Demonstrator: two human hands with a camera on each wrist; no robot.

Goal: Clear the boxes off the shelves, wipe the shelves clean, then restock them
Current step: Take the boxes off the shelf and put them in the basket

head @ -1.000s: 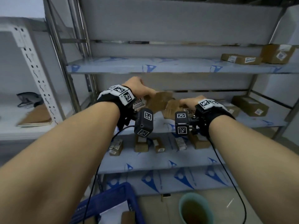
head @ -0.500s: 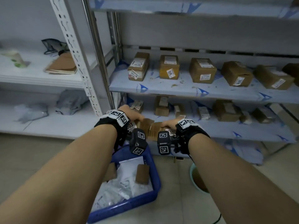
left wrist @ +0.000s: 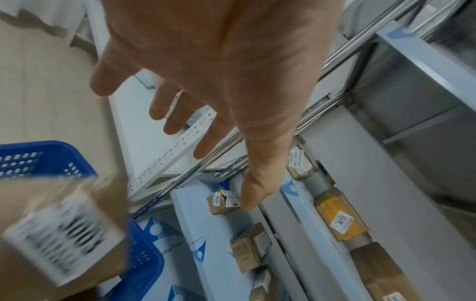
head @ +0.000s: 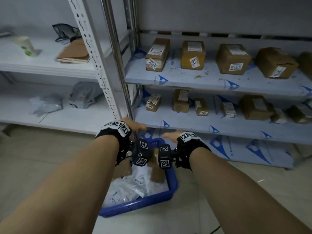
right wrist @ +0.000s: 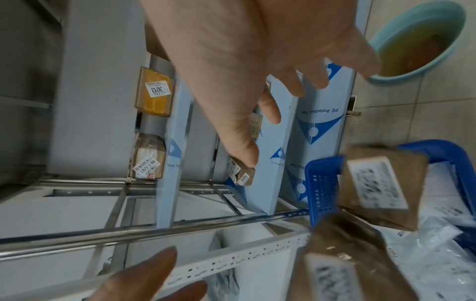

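Note:
My left hand (head: 137,126) and right hand (head: 168,135) hover side by side over the blue basket (head: 172,180) on the floor. Both are open with fingers spread and hold nothing. In the left wrist view my left hand (left wrist: 206,101) is spread above a blurred, labelled brown box (left wrist: 59,234) in mid-air by the basket (left wrist: 38,160). Below my right hand (right wrist: 257,101), two blurred brown boxes (right wrist: 378,185) (right wrist: 347,264) are at the basket's rim (right wrist: 324,183). More cardboard boxes stand on the film-covered shelves, such as the one marked 3013 (head: 192,54) and a smaller box (head: 181,100) below.
The basket holds white plastic packets (head: 131,186) and brown boxes. A teal basin (right wrist: 417,38) sits on the tiled floor to the right. A white shelf unit (head: 50,68) at the left carries a paper cup, brown envelopes and grey bags. Steel uprights (head: 118,65) stand between the units.
Both hands came down from the shelf to the basket carrying brown boxes, then opened and let them go. The boxes now drop toward the basket.

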